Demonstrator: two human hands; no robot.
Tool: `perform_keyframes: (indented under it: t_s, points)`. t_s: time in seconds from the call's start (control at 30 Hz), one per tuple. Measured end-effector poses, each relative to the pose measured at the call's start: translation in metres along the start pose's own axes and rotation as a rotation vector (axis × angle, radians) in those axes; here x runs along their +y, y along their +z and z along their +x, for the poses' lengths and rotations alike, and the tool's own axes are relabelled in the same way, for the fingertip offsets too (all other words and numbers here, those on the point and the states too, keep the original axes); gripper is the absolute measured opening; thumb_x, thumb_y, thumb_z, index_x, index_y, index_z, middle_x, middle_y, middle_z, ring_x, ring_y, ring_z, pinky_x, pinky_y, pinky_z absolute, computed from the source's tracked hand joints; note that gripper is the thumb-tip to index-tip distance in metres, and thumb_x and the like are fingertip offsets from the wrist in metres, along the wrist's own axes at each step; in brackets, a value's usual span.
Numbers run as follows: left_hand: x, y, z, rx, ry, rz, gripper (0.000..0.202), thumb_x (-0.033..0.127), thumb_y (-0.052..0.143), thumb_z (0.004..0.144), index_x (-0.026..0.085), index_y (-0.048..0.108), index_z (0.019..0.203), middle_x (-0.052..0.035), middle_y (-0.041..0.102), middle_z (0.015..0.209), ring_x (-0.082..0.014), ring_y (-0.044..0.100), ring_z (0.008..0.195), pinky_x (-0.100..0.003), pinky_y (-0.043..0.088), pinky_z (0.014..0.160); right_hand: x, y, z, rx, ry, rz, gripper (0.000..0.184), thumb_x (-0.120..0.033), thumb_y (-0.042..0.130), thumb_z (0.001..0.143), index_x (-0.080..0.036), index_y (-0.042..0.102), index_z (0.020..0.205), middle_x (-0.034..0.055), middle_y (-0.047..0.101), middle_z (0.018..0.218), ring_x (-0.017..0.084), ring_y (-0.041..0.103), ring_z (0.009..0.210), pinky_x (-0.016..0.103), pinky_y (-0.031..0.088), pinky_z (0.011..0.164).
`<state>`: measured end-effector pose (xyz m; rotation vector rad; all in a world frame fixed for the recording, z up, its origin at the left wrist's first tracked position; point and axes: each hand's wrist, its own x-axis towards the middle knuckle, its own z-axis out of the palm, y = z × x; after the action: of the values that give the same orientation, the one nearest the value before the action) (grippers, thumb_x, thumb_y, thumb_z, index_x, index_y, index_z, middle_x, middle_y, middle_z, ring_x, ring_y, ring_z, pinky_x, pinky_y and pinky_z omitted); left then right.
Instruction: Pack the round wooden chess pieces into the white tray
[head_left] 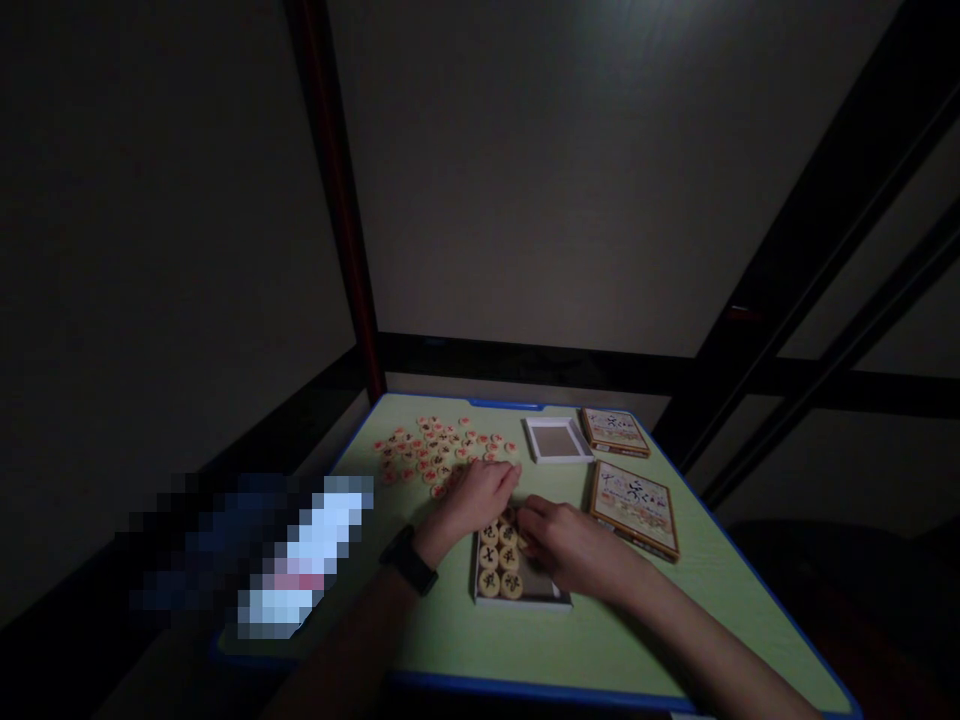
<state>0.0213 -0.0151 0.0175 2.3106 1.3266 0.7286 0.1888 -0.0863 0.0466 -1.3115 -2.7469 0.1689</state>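
Observation:
My left hand (480,497), with a black watch on the wrist, rests curled at the near edge of several round pale game pieces (435,448) marked in red and black, spread on the green table (652,610). My right hand (559,540) lies over a shallow white box (547,592) with its fingers bent toward the pieces (499,565) stacked in rows inside. What either hand's fingertips pinch is hidden in the dim light.
An empty white box tray (557,439) lies at the table's far side. Two printed box lids (615,431) (634,507) lie at the right. A red-brown post (345,220) stands at the far left corner. A pixelated patch covers something at the left.

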Motion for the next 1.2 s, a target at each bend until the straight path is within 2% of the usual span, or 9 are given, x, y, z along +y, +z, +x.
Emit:
perform_keyframes:
  t_s: [0.37, 0.5, 0.63, 0.77, 0.9, 1.03, 1.1, 1.17, 1.2]
  points:
    - [0.004, -0.002, 0.0, -0.01, 0.008, -0.004, 0.043, 0.034, 0.038, 0.099, 0.021, 0.071, 0.076, -0.007, 0.073, 0.077, -0.0204, 0.064, 0.072, -0.028, 0.04, 0.069, -0.003, -0.003, 0.0, -0.028, 0.041, 0.035, 0.013, -0.007, 0.06, 0.081, -0.017, 0.059, 0.09, 0.0071, 0.064, 0.1, 0.016, 0.061, 0.075, 0.027, 0.037, 0.062]
    - [-0.002, -0.005, 0.004, 0.082, -0.056, 0.044, 0.039, 0.033, 0.04, 0.099, 0.02, 0.07, 0.077, -0.0072, 0.073, 0.077, -0.0199, 0.064, 0.073, -0.027, 0.041, 0.069, -0.002, -0.008, -0.001, -0.019, 0.034, 0.078, 0.013, -0.007, 0.06, 0.079, -0.017, 0.059, 0.086, 0.0045, 0.063, 0.094, 0.014, 0.059, 0.071, 0.026, 0.035, 0.059]
    - [-0.02, -0.016, 0.011, 0.208, -0.164, 0.219, 0.033, 0.026, 0.039, 0.1, 0.019, 0.069, 0.089, -0.0083, 0.073, 0.093, -0.0198, 0.066, 0.087, -0.027, 0.043, 0.079, 0.001, -0.013, -0.001, 0.024, 0.035, 0.133, 0.01, -0.008, 0.059, 0.082, -0.018, 0.058, 0.082, 0.0025, 0.062, 0.085, 0.014, 0.058, 0.069, 0.025, 0.035, 0.059]
    - [-0.038, -0.028, 0.012, 0.283, -0.235, 0.434, 0.031, 0.02, 0.037, 0.099, 0.016, 0.068, 0.099, -0.0122, 0.07, 0.105, -0.0218, 0.064, 0.099, -0.03, 0.045, 0.086, 0.006, -0.011, -0.001, 0.128, 0.034, 0.195, 0.004, -0.017, 0.06, 0.088, -0.018, 0.059, 0.084, 0.0029, 0.064, 0.082, 0.016, 0.059, 0.069, 0.026, 0.037, 0.061]
    - [-0.037, -0.029, 0.009, 0.269, -0.27, 0.535, 0.03, 0.021, 0.039, 0.097, 0.014, 0.068, 0.097, -0.0132, 0.071, 0.1, -0.0232, 0.066, 0.094, -0.032, 0.047, 0.081, 0.018, -0.003, 0.003, 0.322, 0.074, 0.232, 0.016, -0.027, 0.053, 0.096, -0.019, 0.057, 0.082, 0.0026, 0.064, 0.076, 0.016, 0.058, 0.065, 0.025, 0.038, 0.058]
    - [-0.021, -0.022, 0.006, 0.228, -0.143, 0.474, 0.024, 0.023, 0.046, 0.092, 0.017, 0.069, 0.089, -0.0097, 0.073, 0.091, -0.0215, 0.067, 0.086, -0.031, 0.047, 0.075, 0.042, -0.007, 0.039, 0.492, 0.064, 0.193, 0.011, -0.022, 0.053, 0.095, -0.018, 0.062, 0.091, 0.006, 0.068, 0.085, 0.018, 0.063, 0.076, 0.027, 0.044, 0.068]
    - [-0.015, -0.018, 0.005, 0.205, -0.022, 0.438, 0.022, 0.023, 0.047, 0.09, 0.018, 0.068, 0.083, -0.0084, 0.072, 0.085, -0.0209, 0.066, 0.081, -0.031, 0.046, 0.072, 0.052, -0.015, 0.073, 0.431, 0.102, 0.115, 0.015, -0.015, 0.053, 0.092, -0.015, 0.066, 0.1, 0.0091, 0.07, 0.093, 0.019, 0.065, 0.084, 0.027, 0.046, 0.075]
    - [-0.012, -0.014, 0.003, 0.206, 0.083, 0.411, 0.021, 0.021, 0.048, 0.087, 0.018, 0.066, 0.077, -0.0076, 0.071, 0.077, -0.0205, 0.065, 0.076, -0.03, 0.045, 0.07, 0.058, -0.021, 0.112, 0.24, 0.147, 0.0, 0.029, -0.006, 0.053, 0.088, -0.015, 0.068, 0.111, 0.0116, 0.071, 0.106, 0.019, 0.066, 0.095, 0.025, 0.046, 0.08]
    - [-0.012, -0.012, 0.002, 0.22, 0.124, 0.399, 0.02, 0.02, 0.049, 0.086, 0.018, 0.065, 0.074, -0.0071, 0.07, 0.074, -0.0202, 0.065, 0.074, -0.03, 0.045, 0.069, 0.058, -0.022, 0.131, 0.2, 0.151, -0.018, 0.031, -0.005, 0.054, 0.086, -0.015, 0.069, 0.112, 0.0121, 0.071, 0.109, 0.02, 0.066, 0.098, 0.024, 0.045, 0.082]
